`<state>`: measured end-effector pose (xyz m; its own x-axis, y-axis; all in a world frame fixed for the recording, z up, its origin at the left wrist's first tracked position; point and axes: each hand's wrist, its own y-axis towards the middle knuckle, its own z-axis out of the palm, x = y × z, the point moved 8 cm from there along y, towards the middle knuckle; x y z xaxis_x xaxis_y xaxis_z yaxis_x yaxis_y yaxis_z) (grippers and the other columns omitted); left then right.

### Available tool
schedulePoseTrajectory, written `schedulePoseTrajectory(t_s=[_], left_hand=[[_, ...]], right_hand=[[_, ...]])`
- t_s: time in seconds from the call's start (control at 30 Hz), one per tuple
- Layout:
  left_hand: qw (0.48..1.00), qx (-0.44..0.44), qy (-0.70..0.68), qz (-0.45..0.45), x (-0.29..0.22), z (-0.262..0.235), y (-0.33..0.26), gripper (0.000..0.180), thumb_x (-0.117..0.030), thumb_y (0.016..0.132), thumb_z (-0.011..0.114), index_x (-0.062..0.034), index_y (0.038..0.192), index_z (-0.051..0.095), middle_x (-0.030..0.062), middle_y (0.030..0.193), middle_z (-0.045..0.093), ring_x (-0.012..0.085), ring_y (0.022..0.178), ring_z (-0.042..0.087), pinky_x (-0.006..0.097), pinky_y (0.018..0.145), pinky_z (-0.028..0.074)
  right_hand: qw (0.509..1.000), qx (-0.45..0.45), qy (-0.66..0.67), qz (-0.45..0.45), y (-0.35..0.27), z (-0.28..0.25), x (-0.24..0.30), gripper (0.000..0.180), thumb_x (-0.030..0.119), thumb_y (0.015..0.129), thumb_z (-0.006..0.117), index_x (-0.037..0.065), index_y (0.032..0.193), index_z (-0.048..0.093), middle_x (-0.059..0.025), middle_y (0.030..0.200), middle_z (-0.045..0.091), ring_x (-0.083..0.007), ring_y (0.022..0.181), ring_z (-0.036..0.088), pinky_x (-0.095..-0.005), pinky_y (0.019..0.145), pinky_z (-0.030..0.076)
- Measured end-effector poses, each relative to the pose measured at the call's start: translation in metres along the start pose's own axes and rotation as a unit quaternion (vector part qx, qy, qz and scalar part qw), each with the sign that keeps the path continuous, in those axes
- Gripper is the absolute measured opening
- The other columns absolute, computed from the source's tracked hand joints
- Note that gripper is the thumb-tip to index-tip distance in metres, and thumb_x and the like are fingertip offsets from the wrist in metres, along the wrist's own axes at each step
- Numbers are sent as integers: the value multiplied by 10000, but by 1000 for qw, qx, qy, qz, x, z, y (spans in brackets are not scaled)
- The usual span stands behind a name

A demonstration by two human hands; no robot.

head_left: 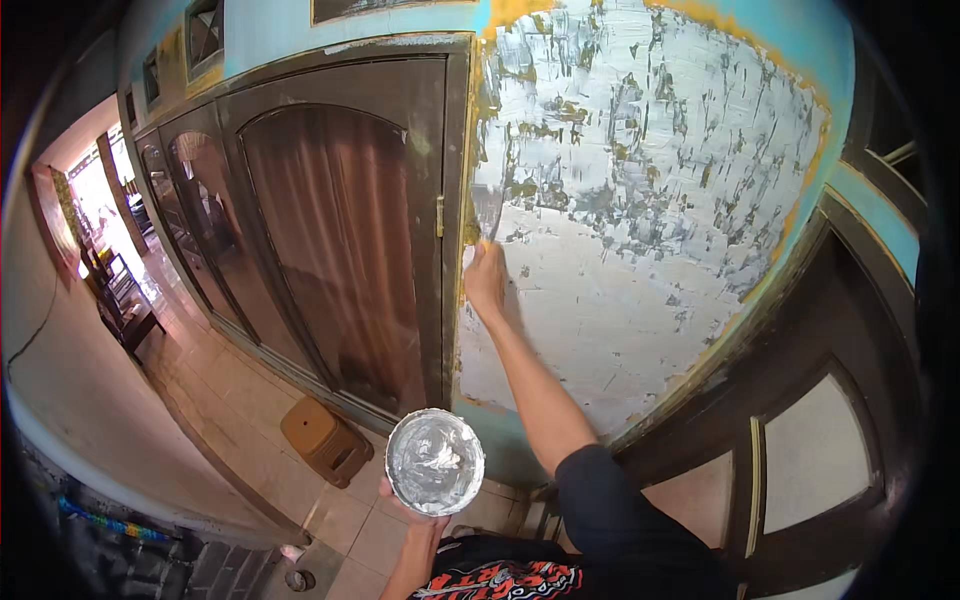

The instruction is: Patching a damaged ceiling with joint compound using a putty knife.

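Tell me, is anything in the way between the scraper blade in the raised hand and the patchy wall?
Nothing visible. The right hand holds the putty knife with its blade flat against the wall, beside the door frame. The left hand holds the bowl of filler lower down, clear of it.

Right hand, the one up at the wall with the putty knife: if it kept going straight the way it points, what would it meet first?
The right hand points up along the wall. Its putty knife already lies on the white filler, so it would only sweep more patchy filler by the brown door frame, as far as depth shows.

We count one round bowl [435, 462] of white putty, one putty knife [487, 210], one brown stool [326, 440] at seven o'clock, and two hands.
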<state>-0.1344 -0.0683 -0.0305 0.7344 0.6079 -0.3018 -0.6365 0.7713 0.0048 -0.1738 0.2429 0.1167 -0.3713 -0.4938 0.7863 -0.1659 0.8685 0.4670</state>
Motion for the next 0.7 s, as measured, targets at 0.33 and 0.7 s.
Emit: schedulePoseTrajectory(t_s=[0.33, 0.7], left_hand=[[1000, -7, -8, -6, -1, 0, 1, 909, -689, 667, 563, -57, 1306, 427, 125, 1264, 504, 298, 1090, 540, 461, 913, 478], [999, 24, 26, 12, -3, 1, 0, 839, -701, 745, 425, -80, 1309, 430, 119, 1297, 482, 315, 1133, 497, 477, 946, 426]], right_hand=[[998, 26, 37, -51, -6, -9, 16, 345, 294, 970, 320, 9, 1153, 386, -317, 856, 588, -503, 826, 551, -562, 706, 401], [999, 29, 24, -17, -51, 5, -23, 296, 279, 969, 334, 12, 1085, 383, -300, 786, 596, -510, 750, 550, -563, 652, 397]])
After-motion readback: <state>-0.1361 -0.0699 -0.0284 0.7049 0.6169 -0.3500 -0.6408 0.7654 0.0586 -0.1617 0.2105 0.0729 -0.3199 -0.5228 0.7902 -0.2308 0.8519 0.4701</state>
